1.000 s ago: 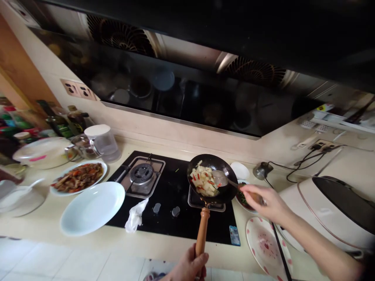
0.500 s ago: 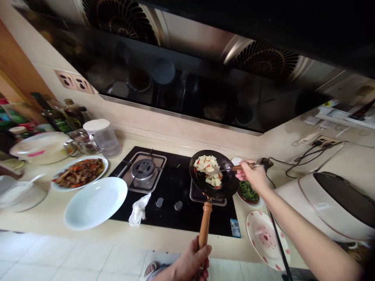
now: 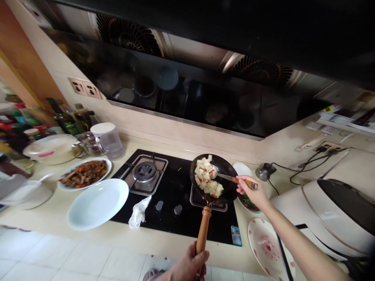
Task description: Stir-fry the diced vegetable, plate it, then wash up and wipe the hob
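Note:
My left hand (image 3: 190, 262) is wrapped round the wooden handle of a black wok (image 3: 230, 168), which sits over the right burner. In the wok lie pale chopped pieces (image 3: 205, 175) mixed with bits of red. My right hand (image 3: 252, 190) grips the wooden handle of a metal spatula (image 3: 224, 176); its head is among the pale pieces on the wok's left side. Beneath my right wrist, a plate of green vegetables (image 3: 248, 201) is partly hidden. Nearby on the counter is a bowl with pink spots (image 3: 266, 248).
Left of the black gas hob (image 3: 172, 183) are a pale oval plate (image 3: 98, 205), a plate of cooked meat (image 3: 84, 173) and a lidded jug (image 3: 108, 141). A crumpled tissue (image 3: 139, 212) lies at the hob's edge. A white rice cooker (image 3: 325, 218) stands right, and a range hood hangs above.
The spatula head and my right hand have shifted slightly lower in view, and the pale pieces have been tossed into a new arrangement. My left hand keeps its hold. The camera view has shifted slightly.

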The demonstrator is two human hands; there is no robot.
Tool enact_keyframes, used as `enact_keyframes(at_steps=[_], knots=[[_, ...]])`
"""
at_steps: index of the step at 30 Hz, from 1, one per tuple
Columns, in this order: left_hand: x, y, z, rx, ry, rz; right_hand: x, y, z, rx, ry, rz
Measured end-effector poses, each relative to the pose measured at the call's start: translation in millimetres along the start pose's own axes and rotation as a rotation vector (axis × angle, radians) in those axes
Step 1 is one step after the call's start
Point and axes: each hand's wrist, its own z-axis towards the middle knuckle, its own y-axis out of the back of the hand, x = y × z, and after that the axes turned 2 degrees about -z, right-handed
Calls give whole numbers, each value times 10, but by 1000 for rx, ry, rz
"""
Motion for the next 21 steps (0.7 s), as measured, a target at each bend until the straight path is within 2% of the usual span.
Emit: enact_keyframes(at_steps=[3,6,9,12,14,16,19,21], knots=[[-26,5,-9,-6,12,22,68,68,-52,106,289,-317],[-38,20,-3,-7,-3,44,7,-15,-66,97,508,-523],[-25,24,13,-5,-17,65,-183,-236,-216,155,608,-512],[-15,-5,7,-30,10,18,-268,-293,-532,327,683,-476],[-24,-35,-15,-56,55,-20,-173,-137,-748,436,695,-507],[-41,-58,-41,-66,91,-24,38,147,-912,506,673,-564],[-67,-70,-66,-62,102,-6,465,618,-1080,532,605,-623],[-81,-70,-75,-65,109,-4,726,803,-1173,528,571,-644]])
